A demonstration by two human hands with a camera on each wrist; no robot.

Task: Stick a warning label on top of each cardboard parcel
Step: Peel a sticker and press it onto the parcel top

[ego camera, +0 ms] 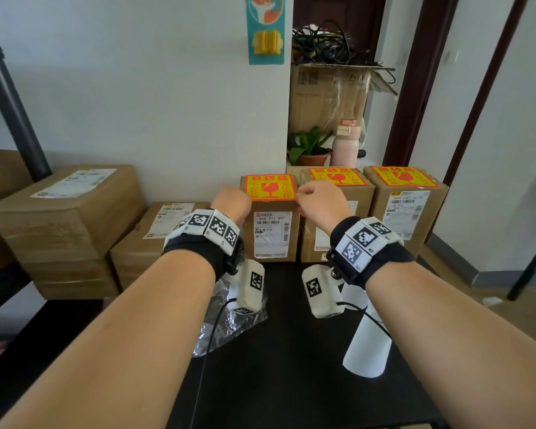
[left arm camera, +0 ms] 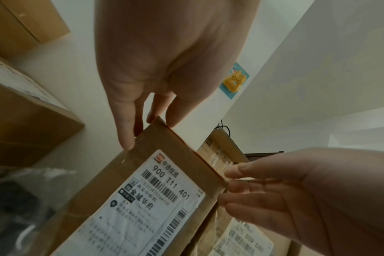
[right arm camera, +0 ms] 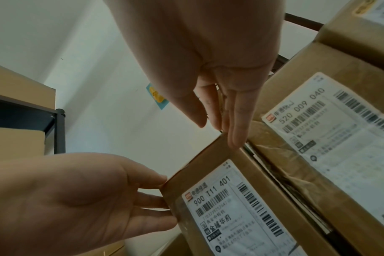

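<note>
- Three upright brown cardboard parcels are standing side by side at the far edge of a black table (ego camera: 285, 351).
- The left parcel (ego camera: 271, 236) is wearing a red and yellow warning label (ego camera: 270, 187) lying flat on its top.
- The middle parcel (ego camera: 328, 243) is carrying its own label (ego camera: 338, 176) on top.
- The right parcel (ego camera: 406, 212) is also showing a top label (ego camera: 404, 176).
- White shipping slips are facing near on each front.

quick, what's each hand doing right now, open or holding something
Left hand: open, straight fingers touching the top left edge of the parcel marked 900 T11 401.
Right hand: open, straight fingers touching that parcel's top right corner.
</note>
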